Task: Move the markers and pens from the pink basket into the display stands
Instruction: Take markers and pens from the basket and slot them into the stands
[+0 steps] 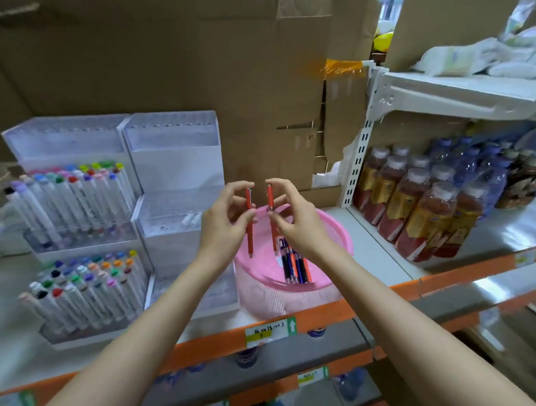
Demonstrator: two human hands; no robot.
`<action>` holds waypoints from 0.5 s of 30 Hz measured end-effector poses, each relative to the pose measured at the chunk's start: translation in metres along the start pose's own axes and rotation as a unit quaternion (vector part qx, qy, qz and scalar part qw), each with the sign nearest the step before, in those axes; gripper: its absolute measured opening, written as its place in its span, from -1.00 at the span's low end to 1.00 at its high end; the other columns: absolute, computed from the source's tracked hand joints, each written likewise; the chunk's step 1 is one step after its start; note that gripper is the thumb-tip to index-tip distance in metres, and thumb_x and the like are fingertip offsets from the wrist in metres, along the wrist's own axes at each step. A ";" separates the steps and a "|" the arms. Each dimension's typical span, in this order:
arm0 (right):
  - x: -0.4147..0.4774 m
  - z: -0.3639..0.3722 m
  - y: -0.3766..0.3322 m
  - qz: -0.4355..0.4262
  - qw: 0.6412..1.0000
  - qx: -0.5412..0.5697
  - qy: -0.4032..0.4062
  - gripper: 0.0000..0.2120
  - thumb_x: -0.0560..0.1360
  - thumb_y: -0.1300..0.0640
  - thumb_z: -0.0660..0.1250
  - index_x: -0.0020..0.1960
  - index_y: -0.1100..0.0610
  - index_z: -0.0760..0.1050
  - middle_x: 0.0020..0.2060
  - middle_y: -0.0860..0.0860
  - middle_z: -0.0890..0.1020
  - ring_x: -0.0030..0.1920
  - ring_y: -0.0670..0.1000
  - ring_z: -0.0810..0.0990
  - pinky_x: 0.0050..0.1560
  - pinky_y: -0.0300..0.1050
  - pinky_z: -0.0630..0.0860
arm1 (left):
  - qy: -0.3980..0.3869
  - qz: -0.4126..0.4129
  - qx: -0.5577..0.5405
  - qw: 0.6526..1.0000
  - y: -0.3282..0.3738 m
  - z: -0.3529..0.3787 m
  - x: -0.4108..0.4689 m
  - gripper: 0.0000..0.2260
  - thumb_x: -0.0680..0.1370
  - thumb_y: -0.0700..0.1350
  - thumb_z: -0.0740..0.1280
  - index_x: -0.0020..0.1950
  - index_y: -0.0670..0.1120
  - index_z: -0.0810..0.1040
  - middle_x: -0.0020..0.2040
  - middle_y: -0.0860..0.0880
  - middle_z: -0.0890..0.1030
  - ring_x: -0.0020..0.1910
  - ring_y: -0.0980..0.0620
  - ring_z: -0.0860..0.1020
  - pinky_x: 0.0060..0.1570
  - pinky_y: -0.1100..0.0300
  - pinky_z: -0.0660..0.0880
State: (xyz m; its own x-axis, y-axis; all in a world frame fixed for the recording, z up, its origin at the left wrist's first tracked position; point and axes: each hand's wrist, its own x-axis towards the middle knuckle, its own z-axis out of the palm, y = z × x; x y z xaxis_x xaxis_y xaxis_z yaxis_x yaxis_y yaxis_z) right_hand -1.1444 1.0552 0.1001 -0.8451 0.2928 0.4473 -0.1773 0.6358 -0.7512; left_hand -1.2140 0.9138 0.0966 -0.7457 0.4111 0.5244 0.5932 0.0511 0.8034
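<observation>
My left grip (227,218) pinches a red pen (250,240) upright. My right grip (291,223) pinches a second red pen (270,198). Both hang over the pink basket (337,230), where more pens (294,264) lie. The marker-filled stand (78,209) and the clear stand (174,163) sit to its left, bottles (412,204) to its right, and cardboard (165,69) behind.

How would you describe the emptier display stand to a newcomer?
On the orange-edged shelf, two clear tiered stands sit left of the pink basket. Pick the right-hand stand, next to the basket: its tiers are almost bare, while the left-hand stand is packed with colour-capped markers.
</observation>
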 end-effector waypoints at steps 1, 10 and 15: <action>0.000 0.006 -0.007 -0.003 1.000 0.007 -0.004 -0.53 0.52 0.30 0.32 0.32 -0.08 0.35 -0.20 -0.05 0.54 -0.25 -0.06 0.58 -0.21 -0.12 0.57 | 0.012 -0.001 0.004 1.000 0.002 -0.011 -0.002 -0.61 0.48 -0.31 0.39 0.14 0.14 0.49 -0.18 -0.01 0.60 -0.17 0.05 0.64 -0.09 -0.02 0.61; -0.008 0.084 -0.056 -0.008 0.998 0.043 -0.043 -0.57 0.50 0.34 0.33 0.28 0.01 0.37 -0.26 -0.06 0.51 -0.30 -0.09 0.51 -0.17 0.07 0.60 | 0.023 -0.007 0.092 0.995 -0.002 -0.108 -0.037 -0.68 0.46 -0.22 0.45 0.11 0.08 0.50 -0.16 0.05 0.59 -0.20 0.21 0.59 -0.14 0.28 0.56; -0.021 0.122 -0.071 -0.015 0.998 0.023 -0.056 -0.57 0.49 0.33 0.33 0.27 0.01 0.36 -0.22 0.04 0.55 -0.25 0.02 0.58 -0.19 0.03 0.59 | 0.011 -0.021 0.135 0.991 -0.011 -0.145 -0.054 -0.69 0.44 -0.21 0.47 0.06 0.08 0.47 -0.17 0.09 0.55 -0.20 0.24 0.58 -0.15 0.30 0.53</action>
State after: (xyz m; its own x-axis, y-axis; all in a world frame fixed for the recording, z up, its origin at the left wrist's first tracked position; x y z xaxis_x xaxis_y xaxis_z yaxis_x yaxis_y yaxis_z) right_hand -1.1754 0.9168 0.0845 -0.8895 0.1911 0.4151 -0.2246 0.6083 -0.7613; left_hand -1.2247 0.7590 0.1005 -0.7759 0.3839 0.5006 0.6190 0.3099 0.7217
